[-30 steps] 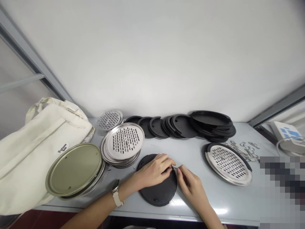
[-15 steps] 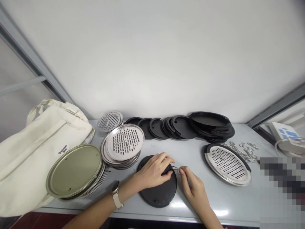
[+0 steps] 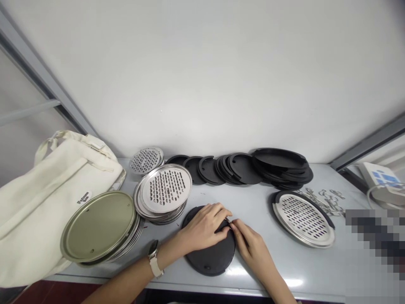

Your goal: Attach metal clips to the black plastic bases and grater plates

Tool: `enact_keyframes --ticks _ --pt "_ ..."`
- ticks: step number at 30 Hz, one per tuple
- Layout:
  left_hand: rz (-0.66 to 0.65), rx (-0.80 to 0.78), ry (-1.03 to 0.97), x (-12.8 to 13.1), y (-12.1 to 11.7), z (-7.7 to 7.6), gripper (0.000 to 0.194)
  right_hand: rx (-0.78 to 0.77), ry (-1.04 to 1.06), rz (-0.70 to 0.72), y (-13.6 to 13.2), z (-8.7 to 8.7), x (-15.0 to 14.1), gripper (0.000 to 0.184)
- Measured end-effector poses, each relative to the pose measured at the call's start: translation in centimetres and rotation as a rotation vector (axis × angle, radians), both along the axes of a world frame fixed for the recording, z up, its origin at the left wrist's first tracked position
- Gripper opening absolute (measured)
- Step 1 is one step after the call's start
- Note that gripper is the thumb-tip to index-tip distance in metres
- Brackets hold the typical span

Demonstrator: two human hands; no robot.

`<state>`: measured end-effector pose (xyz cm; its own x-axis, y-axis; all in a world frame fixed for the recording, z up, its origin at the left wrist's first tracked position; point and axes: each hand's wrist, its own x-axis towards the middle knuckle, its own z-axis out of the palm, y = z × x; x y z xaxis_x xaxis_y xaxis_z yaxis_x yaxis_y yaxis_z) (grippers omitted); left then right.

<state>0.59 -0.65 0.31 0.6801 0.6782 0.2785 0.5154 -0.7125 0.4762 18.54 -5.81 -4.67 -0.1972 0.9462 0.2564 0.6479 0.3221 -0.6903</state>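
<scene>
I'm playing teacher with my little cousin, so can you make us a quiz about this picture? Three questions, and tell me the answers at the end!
1. True or false: the watch is on the person's right arm.
2. What is right beside the cream bag? a) the loose metal links, b) the olive-green plate, c) the white box
3. Fill in the colour: the left grip is over a round ____ disc.

Key: 1. False, it is on the left arm. 2. b. 3. black.
</scene>
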Motion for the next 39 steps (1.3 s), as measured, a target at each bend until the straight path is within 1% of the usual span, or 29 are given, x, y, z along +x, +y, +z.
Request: enact_keyframes --ticks 5,12,21,27,32,35,39 --pt "-0.010 0.018 0.018 0.1 0.0 0.0 0.022 0.003 -0.001 0.008 -0.1 0.4 0.0 0.019" --pt "0.038 0.014 0.006 0.1 0.0 -0.2 0.021 -0.020 -0.027 0.015 0.0 0.4 -0.1 0.020" --pt "0.044 0.016 0.001 0.1 -0.1 0.0 0.022 -0.063 -0.019 0.049 -0.1 0.8 -0.1 0.021" --pt "0.022 0.012 -0.005 0.1 0.0 -0.2 0.023 -0.044 -0.032 0.059 0.0 1.0 -0.2 0.022" --pt "0.007 -0.023 -0.017 0.0 0.0 -0.2 0.026 -0.029 -0.042 0.059 0.0 1.1 -0.2 0.022" --pt "-0.015 -0.047 -0.029 -0.1 0.0 -0.2 0.026 -0.038 -0.045 0.057 0.0 1.2 -0.2 0.025" --pt "-0.045 -0.064 -0.057 -0.1 0.0 -0.1 0.025 -0.009 -0.043 0.052 -0.1 1.4 -0.2 0.028"
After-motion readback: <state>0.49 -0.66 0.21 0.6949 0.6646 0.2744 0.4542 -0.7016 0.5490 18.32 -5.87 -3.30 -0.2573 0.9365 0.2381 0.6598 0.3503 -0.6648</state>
